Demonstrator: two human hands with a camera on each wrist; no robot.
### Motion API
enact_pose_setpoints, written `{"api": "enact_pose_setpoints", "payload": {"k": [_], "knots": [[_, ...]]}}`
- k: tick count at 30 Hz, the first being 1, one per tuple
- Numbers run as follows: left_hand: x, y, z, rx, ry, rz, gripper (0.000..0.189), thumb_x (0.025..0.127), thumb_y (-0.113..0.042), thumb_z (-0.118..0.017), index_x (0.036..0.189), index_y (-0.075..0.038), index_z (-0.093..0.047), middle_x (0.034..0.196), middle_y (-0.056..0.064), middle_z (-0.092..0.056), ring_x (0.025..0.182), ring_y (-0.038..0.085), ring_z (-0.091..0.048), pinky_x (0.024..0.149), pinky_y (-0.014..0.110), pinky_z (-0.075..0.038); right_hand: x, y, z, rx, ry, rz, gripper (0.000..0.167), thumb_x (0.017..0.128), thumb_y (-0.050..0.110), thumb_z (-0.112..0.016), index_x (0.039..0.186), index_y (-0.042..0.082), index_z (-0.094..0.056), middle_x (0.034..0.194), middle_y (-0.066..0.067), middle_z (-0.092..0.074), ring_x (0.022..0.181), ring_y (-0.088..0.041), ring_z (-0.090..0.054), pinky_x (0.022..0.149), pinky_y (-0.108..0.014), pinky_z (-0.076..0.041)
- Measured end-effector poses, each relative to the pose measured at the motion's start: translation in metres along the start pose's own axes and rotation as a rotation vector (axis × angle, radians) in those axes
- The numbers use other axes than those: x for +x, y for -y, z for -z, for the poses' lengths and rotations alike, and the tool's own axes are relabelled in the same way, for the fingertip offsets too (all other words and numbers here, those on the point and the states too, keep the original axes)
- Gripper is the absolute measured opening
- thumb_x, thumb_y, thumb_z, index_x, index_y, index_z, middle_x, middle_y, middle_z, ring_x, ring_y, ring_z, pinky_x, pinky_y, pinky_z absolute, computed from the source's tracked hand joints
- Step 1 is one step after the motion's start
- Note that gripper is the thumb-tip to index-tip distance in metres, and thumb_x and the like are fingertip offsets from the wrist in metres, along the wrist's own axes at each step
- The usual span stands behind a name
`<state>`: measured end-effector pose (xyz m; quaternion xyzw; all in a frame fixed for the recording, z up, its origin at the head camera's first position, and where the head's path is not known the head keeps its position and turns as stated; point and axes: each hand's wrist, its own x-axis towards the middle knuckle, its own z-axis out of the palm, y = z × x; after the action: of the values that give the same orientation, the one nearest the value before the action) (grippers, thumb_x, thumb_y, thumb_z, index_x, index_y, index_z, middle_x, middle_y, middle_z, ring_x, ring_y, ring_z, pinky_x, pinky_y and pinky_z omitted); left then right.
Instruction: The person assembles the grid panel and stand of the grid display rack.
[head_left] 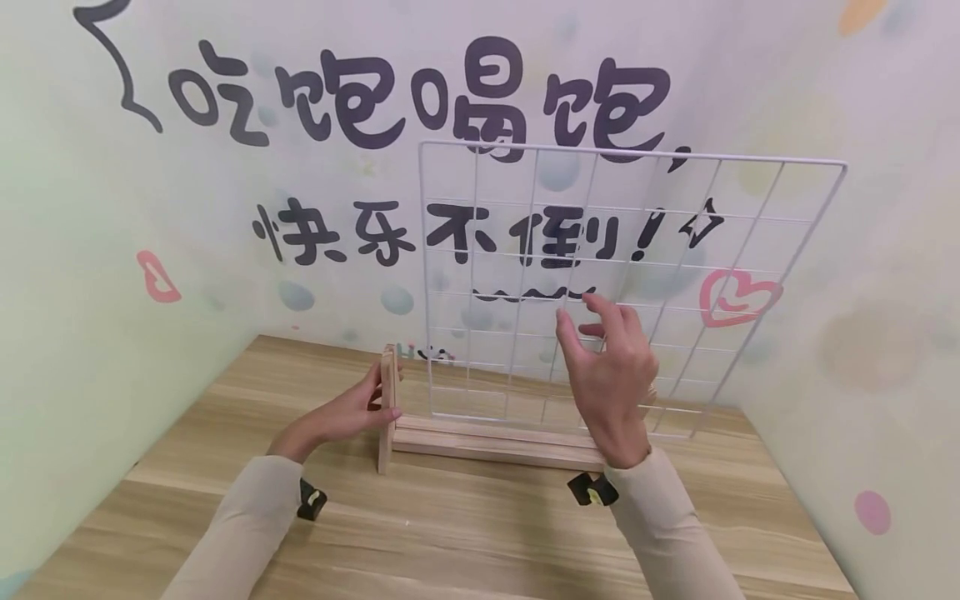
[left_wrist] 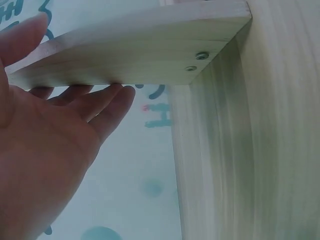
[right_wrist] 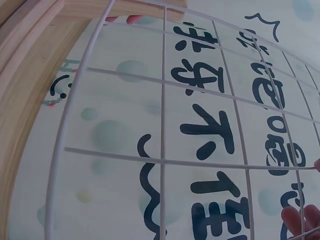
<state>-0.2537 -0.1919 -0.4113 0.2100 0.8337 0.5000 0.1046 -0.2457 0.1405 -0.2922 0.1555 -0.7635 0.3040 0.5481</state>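
Note:
My left hand (head_left: 341, 417) grips the upright end board (head_left: 387, 408) of a pale wooden stand, thumb on the near side and fingers behind. In the left wrist view, two screw heads (left_wrist: 201, 56) show on this board (left_wrist: 125, 50) near its joint. Two long rails (head_left: 495, 446) run right from it; their right end is hidden behind my right forearm. A white wire grid panel (head_left: 630, 152) stands upright just behind the rails, leaning slightly. My right hand (head_left: 611, 375) holds the panel near its middle with curled fingers. In the right wrist view, fingertips (right_wrist: 295, 219) show among the wires.
The wood-grain table (head_left: 465, 533) has walls on its left, back and right. Black lettering (head_left: 337, 92) and coloured spots mark the back wall. Dark wrist devices (head_left: 592, 489) are strapped at both sleeves.

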Motion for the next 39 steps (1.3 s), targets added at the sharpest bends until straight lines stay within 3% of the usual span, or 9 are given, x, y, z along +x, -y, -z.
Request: {"api": "enact_pose_setpoints", "payload": {"k": [17, 24, 39], "knots": [[-0.002, 0.007, 0.001, 0.023, -0.007, -0.033, 0.085, 0.101, -0.025, -0.058, 0.156, 0.002, 0.001, 0.159, 0.03, -0.016, 0.145, 0.053, -0.017, 0.113, 0.063, -0.026, 0.035, 0.007, -0.013, 0.051, -0.028, -0.05, 0.03, 0.088, 0.029, -0.075, 0.106, 0.005, -0.072, 0.097, -0.014, -0.072, 0.071, -0.027, -0.074, 0.063, -0.045, -0.05], [-0.003, 0.008, 0.0, 0.024, -0.017, -0.044, 0.085, 0.101, -0.024, -0.058, 0.155, 0.003, 0.0, 0.159, 0.03, -0.019, 0.144, 0.054, -0.019, 0.111, 0.061, -0.029, 0.042, 0.012, -0.019, 0.031, 0.001, -0.026, 0.034, 0.091, 0.032, -0.072, 0.109, 0.004, -0.071, 0.101, -0.015, -0.072, 0.072, -0.028, -0.074, 0.064, -0.043, -0.052], [-0.002, 0.007, -0.002, 0.013, -0.024, -0.073, 0.075, 0.101, -0.015, -0.056, 0.153, 0.006, -0.006, 0.157, 0.034, -0.019, 0.143, 0.056, -0.018, 0.11, 0.063, -0.029, 0.054, 0.023, -0.032, 0.032, -0.028, -0.019, 0.034, 0.09, 0.033, -0.072, 0.109, 0.004, -0.071, 0.098, -0.015, -0.071, 0.073, -0.027, -0.074, 0.059, -0.042, -0.05]]}}
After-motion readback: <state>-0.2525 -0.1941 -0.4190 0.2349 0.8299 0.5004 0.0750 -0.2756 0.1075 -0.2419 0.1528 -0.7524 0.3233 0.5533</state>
